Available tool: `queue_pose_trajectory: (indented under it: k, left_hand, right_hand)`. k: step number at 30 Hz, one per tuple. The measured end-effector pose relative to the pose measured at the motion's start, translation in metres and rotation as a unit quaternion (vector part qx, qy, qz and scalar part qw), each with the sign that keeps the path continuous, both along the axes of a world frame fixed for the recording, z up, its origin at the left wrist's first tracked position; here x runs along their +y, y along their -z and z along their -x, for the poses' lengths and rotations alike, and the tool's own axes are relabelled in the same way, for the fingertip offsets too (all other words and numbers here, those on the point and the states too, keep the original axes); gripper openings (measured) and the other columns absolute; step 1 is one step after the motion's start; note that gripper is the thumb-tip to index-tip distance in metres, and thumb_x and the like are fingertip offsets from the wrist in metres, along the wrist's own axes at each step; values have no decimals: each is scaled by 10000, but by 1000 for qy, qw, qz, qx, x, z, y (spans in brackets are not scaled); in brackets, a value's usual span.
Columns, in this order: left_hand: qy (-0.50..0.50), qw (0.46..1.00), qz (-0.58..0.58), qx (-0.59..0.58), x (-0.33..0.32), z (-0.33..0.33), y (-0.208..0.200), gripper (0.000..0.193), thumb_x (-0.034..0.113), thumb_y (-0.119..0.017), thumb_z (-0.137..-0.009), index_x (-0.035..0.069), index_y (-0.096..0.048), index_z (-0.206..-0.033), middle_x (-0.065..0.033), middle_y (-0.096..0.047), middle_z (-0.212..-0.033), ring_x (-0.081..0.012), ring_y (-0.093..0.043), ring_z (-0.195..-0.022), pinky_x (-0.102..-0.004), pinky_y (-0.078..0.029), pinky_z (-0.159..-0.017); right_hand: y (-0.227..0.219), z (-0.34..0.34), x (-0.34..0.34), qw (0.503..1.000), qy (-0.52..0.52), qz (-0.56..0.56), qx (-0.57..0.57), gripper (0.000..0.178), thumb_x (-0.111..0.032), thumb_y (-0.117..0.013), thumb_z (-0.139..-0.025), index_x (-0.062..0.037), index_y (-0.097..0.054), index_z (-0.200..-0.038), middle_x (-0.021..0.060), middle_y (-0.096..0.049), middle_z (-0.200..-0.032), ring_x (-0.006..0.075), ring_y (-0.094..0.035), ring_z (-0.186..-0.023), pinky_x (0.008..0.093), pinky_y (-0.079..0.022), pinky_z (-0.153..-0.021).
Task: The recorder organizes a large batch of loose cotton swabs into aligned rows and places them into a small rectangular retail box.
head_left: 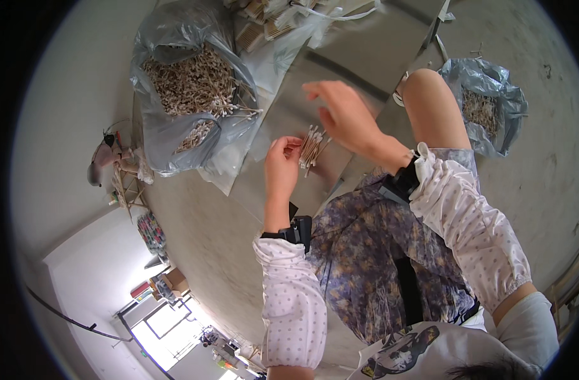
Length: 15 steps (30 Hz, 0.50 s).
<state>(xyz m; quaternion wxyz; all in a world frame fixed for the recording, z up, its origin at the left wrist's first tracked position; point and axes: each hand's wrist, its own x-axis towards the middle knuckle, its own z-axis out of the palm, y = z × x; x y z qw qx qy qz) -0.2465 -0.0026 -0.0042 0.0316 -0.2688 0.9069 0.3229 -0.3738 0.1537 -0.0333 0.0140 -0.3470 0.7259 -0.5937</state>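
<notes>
My left hand [283,158] is closed on a small bunch of cotton swabs [311,149], held by one side above the grey metal tabletop [289,101]. The sticks are wooden with white tips and lie roughly side by side. Just beyond and to the right of the bunch, my right hand [353,120] hovers with its fingers reaching left and the thumb apart. Nothing shows in its grasp, and its fingertips are slightly blurred. At the far left, a big grey plastic bag [169,139] gapes around a heap of loose cotton swabs [191,79].
Packed bundles of swabs [258,28] lie under clear plastic at the table's far end. On the floor to the right sits a smaller grey bag [514,104] with more swabs. My bent knee [429,95] rises beside the table's right edge. Boxes [175,278] stand near a bright window.
</notes>
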Motion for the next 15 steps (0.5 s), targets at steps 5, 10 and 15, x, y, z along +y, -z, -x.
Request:
queue_pose_trajectory:
  k: [5, 10, 15]
  left_hand:
    - [-91, 985, 97, 113, 63, 12, 8, 442, 215, -570, -982, -4, -495, -1358, -195, -548, -1346, -301, -562, -1203, -428, -436, -1007]
    - [-12, 948, 317, 11, 101, 7, 48, 817, 489, -495, -986, -64, -201, -1511, -284, -244, -1552, -417, -220, -1458, -537, -203, -1170]
    - [-13, 953, 303, -28, 69, 18, 41, 888, 569, -453, -978, -78, -175, -1518, -270, -180, -1590, -404, -164, -1488, -521, -167, -1192]
  right_hand:
    - [7, 24, 19, 960, 111, 92, -238, 382, 45, -550, -807, -22, -545, -1183, 128, -657, -1067, 283, -612, -1067, 386, -493, -896]
    - [0, 21, 24, 956, 100, 96, -259, 381, 46, -552, -805, -12, -538, -1181, 133, -661, -1070, 272, -621, -1085, 384, -489, -913]
    - [-6, 23, 22, 951, 98, 100, -275, 366, 42, -546, -814, 1, -524, -1177, 154, -650, -1076, 287, -619, -1100, 393, -487, -936]
